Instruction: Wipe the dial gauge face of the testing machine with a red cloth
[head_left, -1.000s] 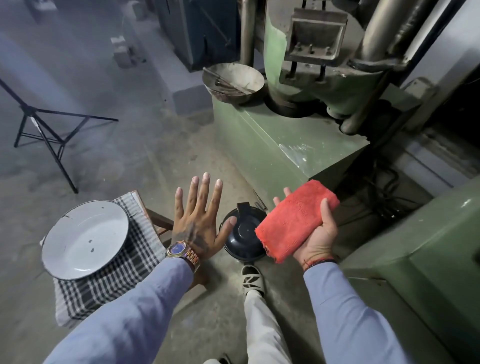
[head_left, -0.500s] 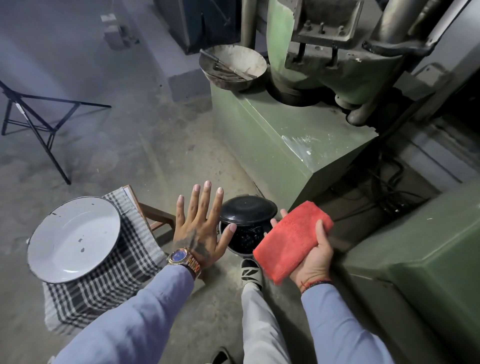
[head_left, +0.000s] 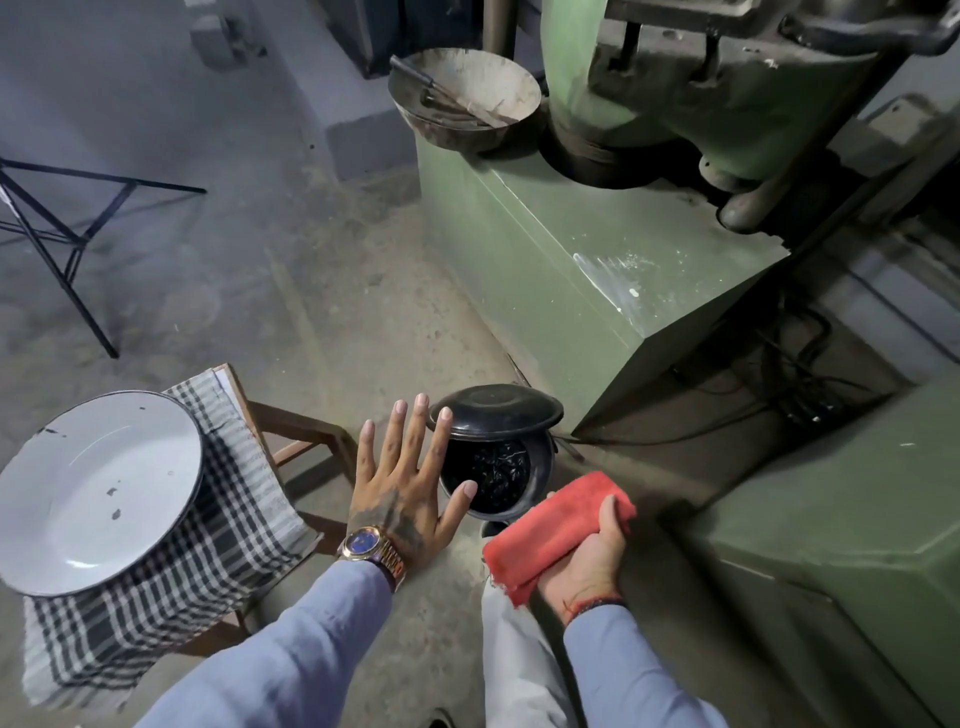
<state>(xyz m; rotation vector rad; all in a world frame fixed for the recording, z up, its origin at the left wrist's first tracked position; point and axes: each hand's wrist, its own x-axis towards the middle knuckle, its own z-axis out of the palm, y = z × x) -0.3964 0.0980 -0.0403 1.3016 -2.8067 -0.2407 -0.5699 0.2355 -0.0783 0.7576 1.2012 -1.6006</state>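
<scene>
Left hand: held flat, fingers spread, nothing gripped; fingertips overlap black pot in view.
Right hand: fingers closed round folded red cloth, fuzzy, near right.
Testing machine: green painted metal, far right; dial gauge not seen.
Left: chipped white enamel basin on checked cloth.
Far: dusty metal bowl on machine base.

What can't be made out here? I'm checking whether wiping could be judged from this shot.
- Dial gauge face: absent from the head view; the green metal testing machine is cut off by the top edge.
- Folded red cloth: its underside is hidden by the right hand whose grip holds it.
- Black lidded pot: contents too dark; partly behind the open left hand.
</scene>
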